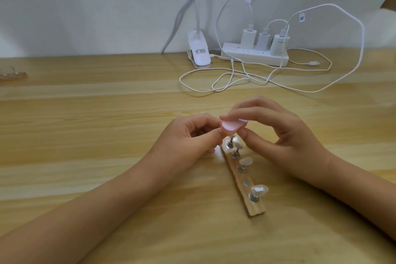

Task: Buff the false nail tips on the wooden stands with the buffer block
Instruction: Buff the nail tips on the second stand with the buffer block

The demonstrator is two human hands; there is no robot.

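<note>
A right hand (278, 133) pinches the pink buffer block (296, 127) over the far end of the wooden stand (255, 208), left hand (190, 135) curled alongside (its hold hidden); light, level strokes would best spare the nail tips (260, 189).

A pink-and-orange buffer block (296, 127) sits tilted above the far end of a wooden stand (256, 210), lower centre, where pearly false nail tips (260, 189) stand in a row.
</note>
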